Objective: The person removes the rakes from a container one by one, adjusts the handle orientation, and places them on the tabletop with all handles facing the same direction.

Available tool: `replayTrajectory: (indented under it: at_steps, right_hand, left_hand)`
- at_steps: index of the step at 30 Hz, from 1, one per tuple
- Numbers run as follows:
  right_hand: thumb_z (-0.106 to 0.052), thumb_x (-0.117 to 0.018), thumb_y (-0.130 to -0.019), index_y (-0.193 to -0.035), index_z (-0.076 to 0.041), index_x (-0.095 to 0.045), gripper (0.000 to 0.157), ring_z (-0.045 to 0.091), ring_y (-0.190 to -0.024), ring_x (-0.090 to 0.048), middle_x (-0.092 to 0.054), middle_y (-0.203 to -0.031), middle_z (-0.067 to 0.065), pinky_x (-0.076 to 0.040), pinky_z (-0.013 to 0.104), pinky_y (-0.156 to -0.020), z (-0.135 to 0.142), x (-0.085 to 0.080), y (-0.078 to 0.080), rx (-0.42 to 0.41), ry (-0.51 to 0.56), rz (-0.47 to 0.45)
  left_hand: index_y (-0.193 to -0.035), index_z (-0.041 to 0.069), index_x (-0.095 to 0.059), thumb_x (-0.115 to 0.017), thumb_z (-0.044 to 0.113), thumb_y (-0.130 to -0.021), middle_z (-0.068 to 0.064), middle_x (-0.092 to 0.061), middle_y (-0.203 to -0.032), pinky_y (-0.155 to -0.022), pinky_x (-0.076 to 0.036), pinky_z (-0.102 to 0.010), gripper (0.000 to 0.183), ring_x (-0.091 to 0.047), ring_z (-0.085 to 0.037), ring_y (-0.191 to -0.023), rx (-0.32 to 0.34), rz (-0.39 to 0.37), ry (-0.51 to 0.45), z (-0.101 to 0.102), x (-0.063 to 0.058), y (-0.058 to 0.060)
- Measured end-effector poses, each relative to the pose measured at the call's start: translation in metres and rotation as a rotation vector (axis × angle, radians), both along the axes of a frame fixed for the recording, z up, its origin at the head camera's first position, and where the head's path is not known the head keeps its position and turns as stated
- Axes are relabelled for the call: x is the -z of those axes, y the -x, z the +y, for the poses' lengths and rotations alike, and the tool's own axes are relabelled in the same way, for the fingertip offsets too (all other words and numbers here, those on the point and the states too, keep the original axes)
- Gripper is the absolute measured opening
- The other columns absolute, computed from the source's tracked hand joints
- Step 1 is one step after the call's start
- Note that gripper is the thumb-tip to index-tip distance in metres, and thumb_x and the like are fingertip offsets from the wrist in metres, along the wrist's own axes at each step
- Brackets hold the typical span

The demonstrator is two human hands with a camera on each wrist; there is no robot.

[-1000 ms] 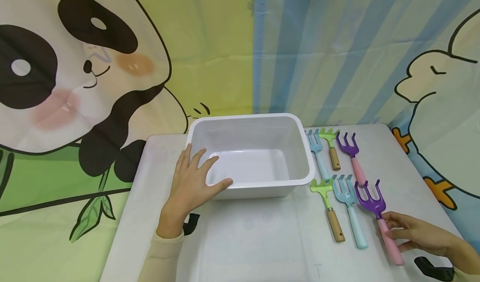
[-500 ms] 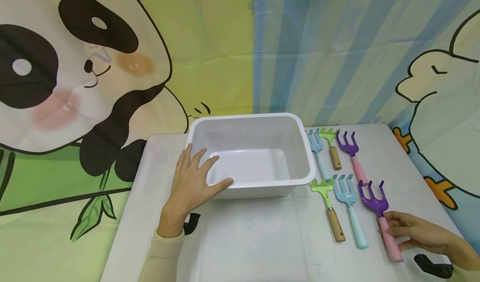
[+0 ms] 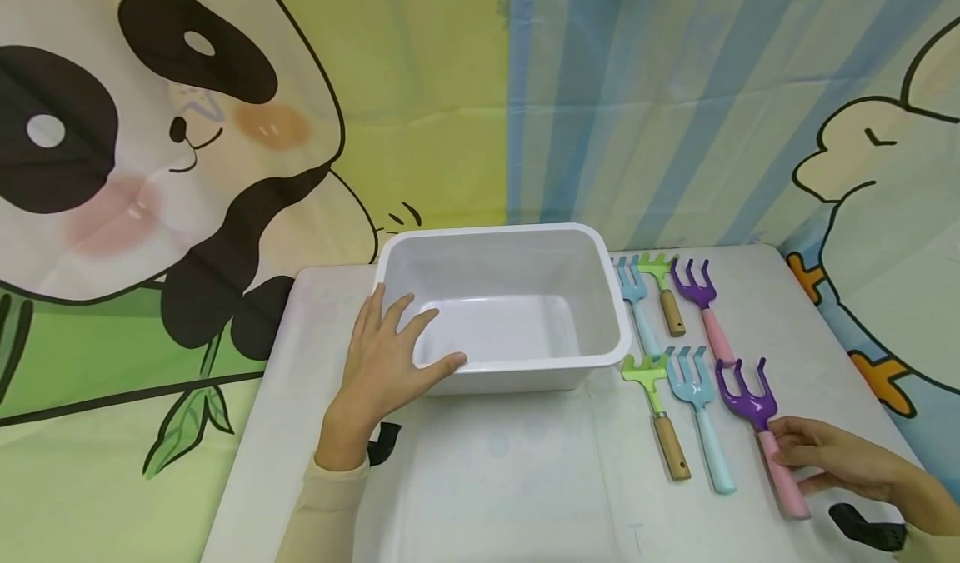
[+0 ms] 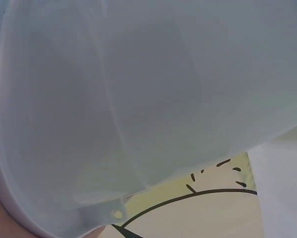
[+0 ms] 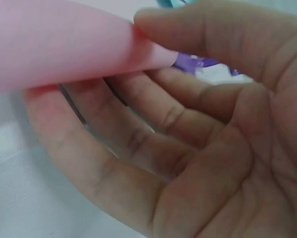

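Observation:
My left hand (image 3: 393,359) rests with spread fingers over the left front corner of a white plastic tub (image 3: 525,370), thumb along the front rim. In the left wrist view the tub's wall (image 4: 148,89) fills most of the picture, and only a bit of the hand (image 4: 2,218) shows at the lower left. My right hand (image 3: 843,455) pinches the pink handle (image 3: 783,480) of a purple garden hand fork (image 3: 750,405) at the table's right. The right wrist view shows the thumb above that handle (image 5: 64,44) and the fingertips (image 5: 44,101) beneath it.
Left of the held fork lie a light blue hand fork (image 3: 697,388) and a green one with a wooden handle (image 3: 670,446). Behind them are another blue fork (image 3: 637,305), green fork (image 3: 667,301) and purple fork (image 3: 701,296). A printed curtain (image 3: 420,97) hangs behind the white table (image 3: 487,480).
The held purple fork has shifted slightly to the right at its tines, with the right hand staying on its handle. My left hand and the tub hold their place.

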State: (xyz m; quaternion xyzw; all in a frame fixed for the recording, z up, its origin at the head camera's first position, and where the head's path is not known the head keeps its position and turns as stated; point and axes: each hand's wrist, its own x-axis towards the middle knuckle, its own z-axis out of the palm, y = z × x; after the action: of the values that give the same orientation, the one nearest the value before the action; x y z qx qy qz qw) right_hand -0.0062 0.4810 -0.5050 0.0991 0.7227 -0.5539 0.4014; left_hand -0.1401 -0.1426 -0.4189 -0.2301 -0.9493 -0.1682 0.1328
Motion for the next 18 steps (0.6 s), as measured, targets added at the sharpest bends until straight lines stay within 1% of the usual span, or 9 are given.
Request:
replayTrajectory:
  at_steps: [4,9,11,16,18]
  right_hand:
    - [-0.016,-0.055,-0.103,-0.135,0.019,-0.027,0.054,0.029,-0.097,-0.057,-0.052,-0.111,0.017,-0.056,0.051,-0.083,-0.0009,-0.0017,0.0016,-0.002,-0.062,0.014]
    - [-0.014,-0.056,-0.103,-0.133,0.019,-0.03,0.051,0.03,-0.097,-0.06,-0.055,-0.109,0.016,-0.057,0.051,-0.083,-0.0009,-0.0021,0.0012,0.006,-0.06,0.031]
    - [-0.012,-0.054,-0.103,-0.132,0.02,-0.031,0.049,0.031,-0.098,-0.061,-0.057,-0.109,0.016,-0.057,0.05,-0.083,-0.0012,-0.0022,0.0015,0.01,-0.067,0.052]
    - [-0.014,-0.052,-0.104,-0.128,0.019,-0.039,0.043,0.03,-0.098,-0.062,-0.062,-0.11,0.014,-0.058,0.047,-0.082,-0.0048,-0.0052,0.0051,0.042,-0.162,0.116]
    - [-0.016,-0.052,-0.105,-0.127,0.018,-0.041,0.042,0.03,-0.097,-0.061,-0.062,-0.111,0.014,-0.058,0.046,-0.082,-0.0065,-0.0073,0.0062,0.05,-0.184,0.139]
  left_hand:
    - [-0.133,0.019,-0.065,-0.053,0.082,-0.081,-0.017,-0.05,-0.144,-0.118,-0.01,-0.058,0.083,-0.014,-0.048,-0.147,-0.002,-0.014,0.009,0.0001,-0.0012,0.0003]
    - [-0.136,0.019,-0.063,-0.053,0.081,-0.081,-0.018,-0.048,-0.145,-0.117,-0.01,-0.059,0.083,-0.014,-0.048,-0.147,0.003,-0.026,0.021,0.0004,-0.0021,0.001]
    - [-0.137,0.019,-0.062,-0.053,0.081,-0.082,-0.018,-0.047,-0.146,-0.117,-0.01,-0.06,0.084,-0.014,-0.048,-0.147,0.005,-0.03,0.024,0.0002,-0.0022,0.0011]
    - [-0.138,0.018,-0.061,-0.053,0.081,-0.082,-0.017,-0.046,-0.147,-0.118,-0.009,-0.059,0.084,-0.012,-0.047,-0.147,0.003,-0.038,0.025,-0.0001,-0.0032,0.0005]
    - [-0.138,0.018,-0.061,-0.053,0.081,-0.082,-0.017,-0.045,-0.148,-0.118,-0.008,-0.058,0.084,-0.012,-0.047,-0.147,0.003,-0.042,0.023,0.0,-0.0038,0.0001]
